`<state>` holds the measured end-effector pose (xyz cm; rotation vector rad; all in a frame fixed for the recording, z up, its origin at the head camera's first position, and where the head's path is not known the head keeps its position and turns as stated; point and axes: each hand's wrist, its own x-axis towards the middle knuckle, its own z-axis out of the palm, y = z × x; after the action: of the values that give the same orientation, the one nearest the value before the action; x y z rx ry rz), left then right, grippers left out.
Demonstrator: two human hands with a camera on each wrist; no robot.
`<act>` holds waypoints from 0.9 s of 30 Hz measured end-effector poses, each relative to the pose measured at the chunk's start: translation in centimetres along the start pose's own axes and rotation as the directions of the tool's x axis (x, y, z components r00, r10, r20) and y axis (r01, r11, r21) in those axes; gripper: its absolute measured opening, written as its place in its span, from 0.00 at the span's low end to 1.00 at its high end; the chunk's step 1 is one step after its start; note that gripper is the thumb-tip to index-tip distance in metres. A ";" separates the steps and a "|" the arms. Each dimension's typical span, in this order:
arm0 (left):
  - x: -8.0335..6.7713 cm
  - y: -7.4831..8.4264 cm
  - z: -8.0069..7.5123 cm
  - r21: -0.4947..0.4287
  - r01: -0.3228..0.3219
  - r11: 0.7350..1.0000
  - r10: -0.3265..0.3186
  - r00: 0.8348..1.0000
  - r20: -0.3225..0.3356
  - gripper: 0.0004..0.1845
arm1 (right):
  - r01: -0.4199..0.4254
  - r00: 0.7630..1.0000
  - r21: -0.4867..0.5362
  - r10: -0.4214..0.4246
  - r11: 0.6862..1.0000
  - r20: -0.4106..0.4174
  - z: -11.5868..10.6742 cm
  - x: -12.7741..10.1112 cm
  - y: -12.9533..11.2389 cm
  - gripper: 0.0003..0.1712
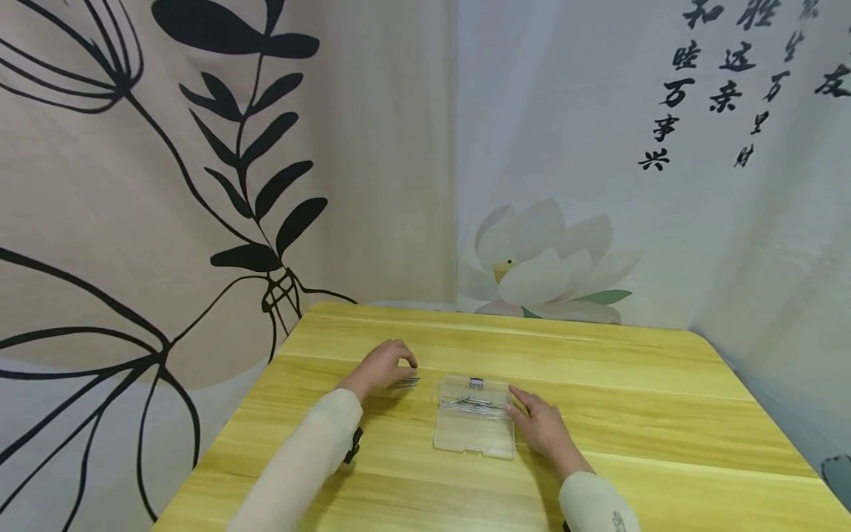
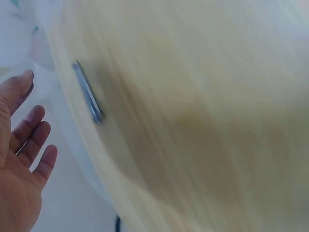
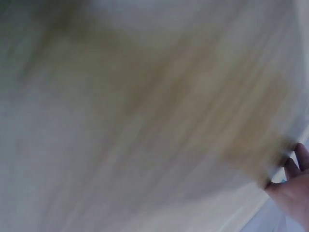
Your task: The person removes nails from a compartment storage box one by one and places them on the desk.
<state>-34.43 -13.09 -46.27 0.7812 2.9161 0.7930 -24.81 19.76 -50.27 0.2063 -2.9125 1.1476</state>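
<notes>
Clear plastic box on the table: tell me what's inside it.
The clear plastic box lies open and flat on the table. Thin metal pins lie across its far half. The near half looks bare. Their number is too small to tell.

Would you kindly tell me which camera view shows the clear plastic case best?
The head view: the clear plastic case lies whole on the table, metal pins inside, the right hand at its edge. Both wrist views are too blurred to show it.
</notes>
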 end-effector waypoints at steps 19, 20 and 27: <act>1.5 5.8 4.1 0.033 -0.065 0.997 0.062 0.993 0.099 0.04 | 0.016 1.000 0.004 -0.016 1.000 -0.003 -0.1 0.1 -0.1 0.29; 1.5 5.9 4.4 0.048 -0.062 0.997 0.057 0.994 0.096 0.04 | 0.014 1.000 0.003 -0.014 1.000 -0.003 -0.1 0.1 0.0 0.29; 1.6 6.3 5.4 0.144 -0.021 0.989 0.010 0.997 0.079 0.06 | 0.009 1.000 -0.006 -0.009 1.000 -0.003 -0.1 0.1 -0.1 0.29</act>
<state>-32.13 -5.11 -47.75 0.8259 2.9264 0.5432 -24.87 19.73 -50.17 0.2175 -2.9092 1.1372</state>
